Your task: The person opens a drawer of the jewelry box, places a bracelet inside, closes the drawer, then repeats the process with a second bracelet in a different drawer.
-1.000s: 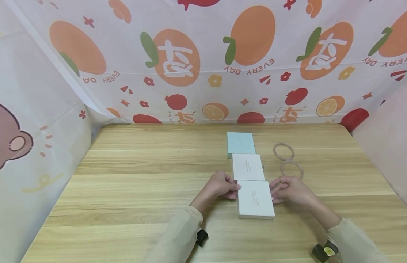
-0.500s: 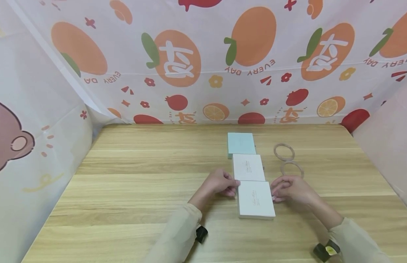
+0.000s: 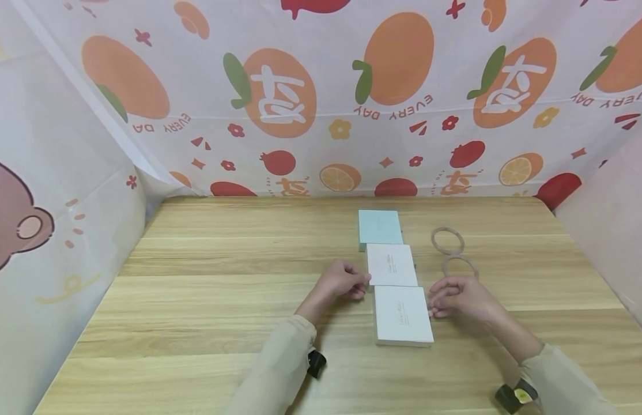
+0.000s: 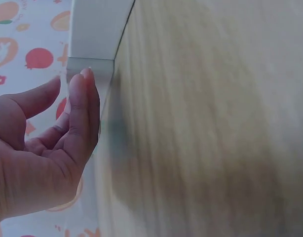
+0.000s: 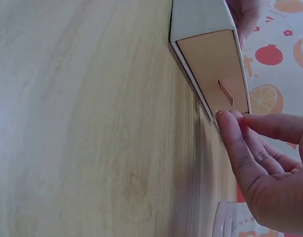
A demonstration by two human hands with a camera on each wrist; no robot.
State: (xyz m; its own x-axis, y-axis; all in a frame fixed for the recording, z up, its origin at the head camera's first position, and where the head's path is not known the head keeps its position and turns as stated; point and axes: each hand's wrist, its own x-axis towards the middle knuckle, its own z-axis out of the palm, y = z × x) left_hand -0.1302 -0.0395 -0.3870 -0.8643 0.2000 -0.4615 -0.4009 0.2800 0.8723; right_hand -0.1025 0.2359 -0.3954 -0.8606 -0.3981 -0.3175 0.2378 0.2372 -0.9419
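Below centre, the left hand [image 3: 342, 280] has loose fingers; the right hand [image 3: 460, 298], fingers narrow, maybe touches the lowest box [image 3: 403, 314].

Flat on the surface [image 3: 222, 276], in a staggered row, lie a closed white box [image 3: 403, 314] with faint lettering nearest, a matching middle box [image 3: 391, 265] directly beyond it, and a pale-blue box [image 3: 380, 226] farthest away.

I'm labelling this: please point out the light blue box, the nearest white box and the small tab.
Light blue box [image 3: 380, 226], head view: middle of top.
Nearest white box [image 3: 403, 314], head view: middle of top.
Small tab [image 5: 227, 93], right wrist view: its middle.
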